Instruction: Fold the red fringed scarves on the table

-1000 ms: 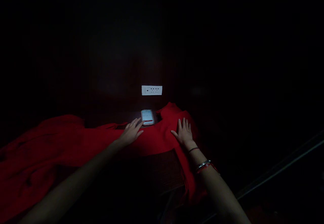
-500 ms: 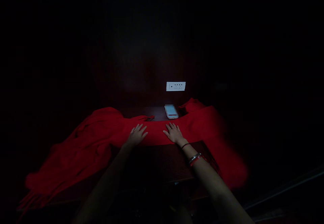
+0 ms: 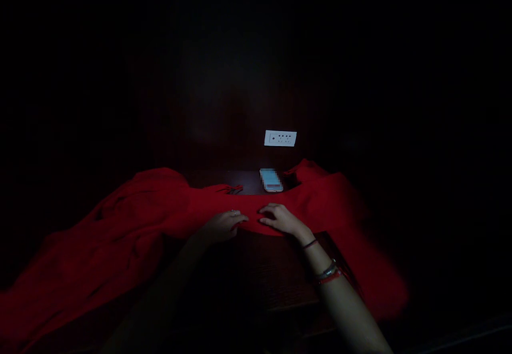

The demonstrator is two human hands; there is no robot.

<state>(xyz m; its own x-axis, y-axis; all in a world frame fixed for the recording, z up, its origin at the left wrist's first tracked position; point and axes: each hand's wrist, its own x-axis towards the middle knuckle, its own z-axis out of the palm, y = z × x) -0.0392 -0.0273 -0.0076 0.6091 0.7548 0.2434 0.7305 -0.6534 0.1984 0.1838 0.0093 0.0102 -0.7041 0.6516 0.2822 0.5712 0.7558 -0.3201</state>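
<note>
A long red cloth (image 3: 172,202) with a fringe lies across a dark table, bunched at the left and hanging down at the right. My left hand (image 3: 224,226) is on or just over its narrow middle strip, fingers apart and pointing right, a ring on one finger. Facing it from the right, my right hand (image 3: 280,218) is at the same strip, its fingers slightly curled and apart. Neither hand grips the cloth. Bracelets circle my right wrist.
A phone (image 3: 271,180) with a lit, blurred screen lies on the dark table (image 3: 248,180) just behind the cloth. Above it, a white socket panel (image 3: 280,138) sits on the dark wall. The surroundings are very dark.
Both hands have turned inward and come nearer to the front edge of the strip, their fingers less flat than before. The view has shifted slightly, and the cloth's left part appears lower and further left.
</note>
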